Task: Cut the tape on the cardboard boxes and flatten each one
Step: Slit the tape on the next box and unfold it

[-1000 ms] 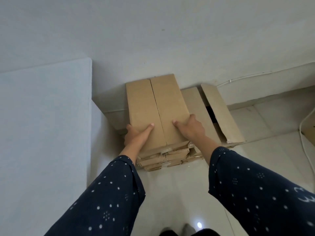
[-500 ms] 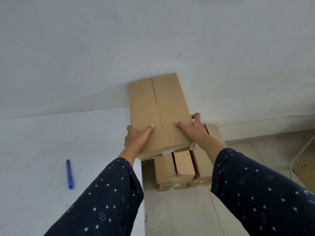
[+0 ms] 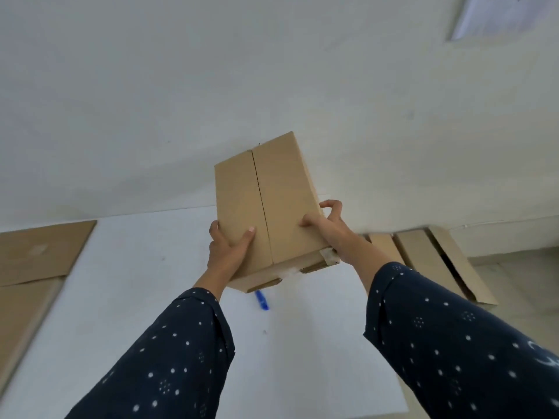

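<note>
Head view: from my remote seat I saw a person in dark, white-dotted sleeves (image 3: 169,358) hold a closed cardboard box (image 3: 269,207) in the air above the white counter (image 3: 136,282), before a pale wall.
Box: it was tilted, and its two top flaps met at a centre seam that faced the camera. A scrap of tape (image 3: 328,256) clung to its near right corner.
Left hand: the left hand (image 3: 230,252) was clamped on the box's left side, thumb laid across the top flap and fingers wrapped round the edge.
Right hand: the right hand (image 3: 329,225) gripped the right edge, thumb pressed on top and fingers curled round the side.
Counter: a blue tool (image 3: 262,300), pen or cutter I could not tell, lay partly hidden under the box's near end. Flattened cardboard (image 3: 39,252) lay at the left edge.
Floor: more flattened boxes (image 3: 438,261) lay at the foot of the wall on the right.
</note>
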Demonstrator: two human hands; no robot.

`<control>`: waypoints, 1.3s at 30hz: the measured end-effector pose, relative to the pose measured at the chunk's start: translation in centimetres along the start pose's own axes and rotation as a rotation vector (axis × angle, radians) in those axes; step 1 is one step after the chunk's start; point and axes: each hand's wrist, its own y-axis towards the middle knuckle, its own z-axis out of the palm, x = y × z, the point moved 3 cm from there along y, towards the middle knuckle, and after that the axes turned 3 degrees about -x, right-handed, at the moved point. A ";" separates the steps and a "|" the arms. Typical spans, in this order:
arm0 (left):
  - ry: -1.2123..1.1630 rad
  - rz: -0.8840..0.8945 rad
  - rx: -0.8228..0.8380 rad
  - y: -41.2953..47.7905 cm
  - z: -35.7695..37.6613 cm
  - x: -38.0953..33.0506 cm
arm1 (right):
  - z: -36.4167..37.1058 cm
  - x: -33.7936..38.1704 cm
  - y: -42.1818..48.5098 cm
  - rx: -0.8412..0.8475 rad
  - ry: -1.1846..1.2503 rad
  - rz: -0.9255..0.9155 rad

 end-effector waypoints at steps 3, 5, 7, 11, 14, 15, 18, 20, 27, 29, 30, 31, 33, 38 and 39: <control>0.100 -0.050 0.023 1.2 -2.8 2.3 | 4.4 1.3 -0.4 0.011 -0.045 0.024; 0.156 -0.078 0.014 2.1 -4.0 3.5 | 6.9 1.8 0.2 -0.023 -0.119 0.045; 0.180 -0.119 0.002 2.6 -5.1 4.4 | 9.4 2.1 0.7 -0.023 -0.155 0.049; 0.102 -0.187 0.088 4.0 -6.4 6.5 | 13.9 3.3 0.4 -0.097 -0.274 0.021; -0.021 -0.209 0.224 5.1 -6.8 6.9 | 16.5 4.2 0.2 -0.177 -0.404 -0.015; -0.083 -0.242 0.269 5.7 -7.0 6.8 | 17.1 4.8 0.0 -0.203 -0.430 -0.024; -0.222 -0.298 0.413 6.6 -7.9 4.9 | 19.3 6.5 -0.9 -0.304 -0.538 -0.047; -0.243 -0.295 0.506 6.6 -9.1 3.1 | 21.0 7.4 -1.6 -0.373 -0.603 -0.054; -0.342 -0.230 0.600 9.0 -16.2 4.1 | 26.8 8.2 -2.8 -0.308 -0.394 -0.033; -0.387 -0.202 0.555 9.7 -18.4 5.1 | 29.1 7.8 -3.3 -0.308 -0.288 -0.098; -0.396 -0.176 0.512 10.2 -19.4 5.6 | 30.4 7.6 -3.5 -0.288 -0.261 -0.109; -0.390 -0.139 0.438 11.0 -20.4 6.3 | 31.8 7.3 -3.7 -0.259 -0.242 -0.119; -0.311 -0.055 0.295 11.9 -22.5 7.4 | 34.6 6.8 -3.9 -0.206 -0.257 -0.136; -0.174 -0.106 0.251 14.1 -24.0 10.9 | 39.5 5.1 -3.9 -0.185 -0.559 -0.179; -0.149 -0.167 0.252 14.0 -24.2 11.4 | 40.1 4.7 -3.9 -0.194 -0.589 -0.192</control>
